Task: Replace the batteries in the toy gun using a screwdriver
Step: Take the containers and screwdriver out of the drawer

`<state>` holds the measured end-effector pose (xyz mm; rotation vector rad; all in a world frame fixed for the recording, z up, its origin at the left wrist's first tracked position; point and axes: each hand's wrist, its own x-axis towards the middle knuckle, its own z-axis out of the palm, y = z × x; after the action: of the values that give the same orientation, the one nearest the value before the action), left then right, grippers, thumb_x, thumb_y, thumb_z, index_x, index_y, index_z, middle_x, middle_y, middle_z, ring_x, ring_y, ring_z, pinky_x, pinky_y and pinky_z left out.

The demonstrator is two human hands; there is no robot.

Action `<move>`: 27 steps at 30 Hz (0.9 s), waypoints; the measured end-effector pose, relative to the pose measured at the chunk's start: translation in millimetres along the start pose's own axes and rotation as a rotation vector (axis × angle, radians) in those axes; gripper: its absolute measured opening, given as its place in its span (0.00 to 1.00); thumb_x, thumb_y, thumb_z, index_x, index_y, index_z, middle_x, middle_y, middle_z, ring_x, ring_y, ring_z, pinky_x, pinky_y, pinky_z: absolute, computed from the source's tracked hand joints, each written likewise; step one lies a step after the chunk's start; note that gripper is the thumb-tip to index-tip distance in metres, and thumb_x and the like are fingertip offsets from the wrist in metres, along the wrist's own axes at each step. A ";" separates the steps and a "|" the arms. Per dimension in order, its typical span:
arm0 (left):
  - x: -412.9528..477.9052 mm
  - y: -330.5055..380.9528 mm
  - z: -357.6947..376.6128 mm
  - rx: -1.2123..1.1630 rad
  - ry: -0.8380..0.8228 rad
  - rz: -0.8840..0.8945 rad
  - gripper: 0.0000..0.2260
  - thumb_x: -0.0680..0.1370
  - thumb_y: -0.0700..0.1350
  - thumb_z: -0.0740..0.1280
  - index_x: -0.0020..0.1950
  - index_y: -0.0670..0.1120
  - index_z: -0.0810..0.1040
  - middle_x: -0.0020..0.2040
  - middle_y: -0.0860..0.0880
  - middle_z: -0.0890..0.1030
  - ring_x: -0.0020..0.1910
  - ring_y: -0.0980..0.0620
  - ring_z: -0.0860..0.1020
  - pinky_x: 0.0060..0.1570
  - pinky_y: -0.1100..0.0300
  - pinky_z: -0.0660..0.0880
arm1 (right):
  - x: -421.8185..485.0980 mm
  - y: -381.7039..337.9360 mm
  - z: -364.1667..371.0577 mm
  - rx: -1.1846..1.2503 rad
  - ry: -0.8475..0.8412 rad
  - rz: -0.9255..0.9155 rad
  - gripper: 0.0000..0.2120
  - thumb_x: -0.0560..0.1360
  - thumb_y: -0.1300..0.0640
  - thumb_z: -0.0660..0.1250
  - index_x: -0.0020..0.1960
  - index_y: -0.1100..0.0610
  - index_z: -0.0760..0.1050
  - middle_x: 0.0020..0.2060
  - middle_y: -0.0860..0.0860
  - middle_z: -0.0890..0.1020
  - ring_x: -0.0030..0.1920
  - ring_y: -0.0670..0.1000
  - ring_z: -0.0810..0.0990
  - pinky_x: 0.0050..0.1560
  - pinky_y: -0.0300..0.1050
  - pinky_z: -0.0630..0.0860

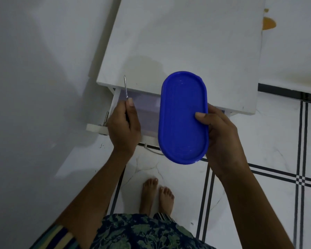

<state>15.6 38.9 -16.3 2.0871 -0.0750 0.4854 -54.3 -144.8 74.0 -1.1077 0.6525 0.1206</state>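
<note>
Left hand point(123, 123) is curled around the screwdriver point(126, 87), thumb up along the handle; its thin metal shaft points up and away from the body, tip over the front-left corner of the white cabinet top point(187, 42); handle is mostly hidden inside the fist. Right hand point(221, 137) grips a blue oval container point(183, 117) by its right edge, thumb pressed on the top face, fingers underneath; it's held in the air, long axis running away from the person, flat blue top facing the camera; contents can't be seen. Both hands sit over an open drawer point(145, 112) pulled out below the cabinet top; drawer interior looks pale, detail unclear. Cabinet stands against a white wall point(34, 69) on the left; white tiled floor point(277, 141) with dark lines below; orange stain point(268, 23) on the floor at the far right; bare feet point(157, 194) just short of the drawer.
</note>
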 end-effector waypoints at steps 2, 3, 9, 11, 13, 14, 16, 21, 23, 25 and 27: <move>13.7 3.8 7.9 -0.009 0.020 -0.011 0.13 0.83 0.45 0.56 0.40 0.46 0.70 0.29 0.59 0.64 0.26 0.63 0.65 0.31 0.74 0.60 | 3.7 -4.8 -1.1 0.013 -0.001 -0.025 0.23 0.70 0.56 0.71 0.65 0.55 0.76 0.58 0.52 0.82 0.58 0.57 0.82 0.51 0.52 0.81; 20.0 6.3 10.2 0.000 0.033 -0.031 0.13 0.83 0.46 0.56 0.40 0.46 0.70 0.29 0.60 0.65 0.26 0.63 0.66 0.31 0.74 0.61 | 5.1 -6.5 -1.6 0.017 0.003 -0.033 0.24 0.70 0.56 0.71 0.66 0.55 0.76 0.59 0.52 0.82 0.59 0.57 0.82 0.52 0.52 0.81; 8.4 32.2 3.5 0.151 -0.090 -0.365 0.20 0.84 0.51 0.52 0.38 0.43 0.74 0.29 0.47 0.77 0.28 0.51 0.78 0.31 0.60 0.76 | 11.1 -8.0 -9.9 0.031 0.037 -0.068 0.25 0.70 0.58 0.70 0.67 0.55 0.75 0.59 0.54 0.81 0.61 0.60 0.80 0.51 0.52 0.81; -16.1 36.4 6.2 0.145 -0.140 -0.477 0.20 0.84 0.50 0.52 0.41 0.42 0.76 0.33 0.47 0.80 0.32 0.50 0.80 0.37 0.56 0.80 | 12.1 -6.1 -11.6 0.046 0.047 -0.065 0.25 0.69 0.58 0.69 0.67 0.55 0.75 0.59 0.54 0.81 0.61 0.60 0.80 0.51 0.54 0.81; -30.3 35.6 14.3 0.105 -0.137 -0.510 0.18 0.83 0.49 0.54 0.45 0.40 0.79 0.38 0.48 0.81 0.38 0.50 0.81 0.43 0.52 0.80 | 12.9 -4.2 -12.5 0.058 0.054 -0.064 0.26 0.69 0.57 0.70 0.67 0.54 0.75 0.59 0.54 0.81 0.61 0.60 0.79 0.51 0.54 0.81; -30.7 34.6 18.9 0.085 -0.131 -0.513 0.18 0.83 0.48 0.54 0.47 0.40 0.79 0.38 0.48 0.80 0.38 0.50 0.81 0.42 0.54 0.80 | 13.4 -3.0 -12.9 0.058 0.058 -0.065 0.26 0.68 0.57 0.70 0.66 0.54 0.75 0.59 0.54 0.81 0.61 0.60 0.80 0.50 0.54 0.81; -23.8 33.9 28.1 0.035 -0.128 -0.515 0.16 0.84 0.46 0.55 0.45 0.42 0.78 0.35 0.51 0.78 0.35 0.53 0.79 0.38 0.59 0.77 | 14.6 -2.1 -14.8 0.052 0.066 -0.067 0.26 0.68 0.57 0.70 0.66 0.54 0.76 0.59 0.53 0.81 0.60 0.60 0.80 0.47 0.51 0.82; -19.8 39.8 36.5 -0.176 -0.108 -0.649 0.13 0.83 0.48 0.56 0.49 0.44 0.78 0.43 0.52 0.80 0.43 0.58 0.79 0.49 0.59 0.77 | 15.4 -0.3 -23.6 0.077 0.112 -0.071 0.28 0.67 0.57 0.71 0.67 0.54 0.75 0.60 0.52 0.81 0.60 0.59 0.80 0.44 0.49 0.82; -18.2 37.9 38.7 -0.297 -0.134 -0.759 0.16 0.83 0.49 0.55 0.55 0.40 0.79 0.50 0.51 0.82 0.52 0.56 0.79 0.59 0.56 0.74 | 15.0 1.4 -26.0 0.095 0.122 -0.068 0.28 0.67 0.57 0.70 0.67 0.53 0.75 0.60 0.52 0.81 0.60 0.59 0.80 0.44 0.48 0.82; -14.2 35.6 40.4 -0.409 -0.159 -0.850 0.16 0.84 0.49 0.55 0.58 0.42 0.78 0.55 0.51 0.81 0.59 0.55 0.77 0.66 0.53 0.71 | 14.5 3.8 -27.0 0.104 0.122 -0.065 0.27 0.68 0.58 0.70 0.67 0.53 0.75 0.60 0.52 0.81 0.60 0.59 0.80 0.44 0.48 0.82; -11.3 37.0 40.4 -0.460 -0.164 -0.876 0.14 0.84 0.49 0.56 0.57 0.45 0.78 0.56 0.51 0.81 0.61 0.54 0.77 0.67 0.50 0.70 | 14.0 5.5 -27.5 0.104 0.126 -0.072 0.25 0.70 0.60 0.70 0.67 0.53 0.75 0.61 0.52 0.81 0.60 0.59 0.80 0.43 0.49 0.82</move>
<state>8.7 -16.2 -9.4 1.5051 0.5612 -0.2247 -56.9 -169.1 54.3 -1.0427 0.7230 -0.0448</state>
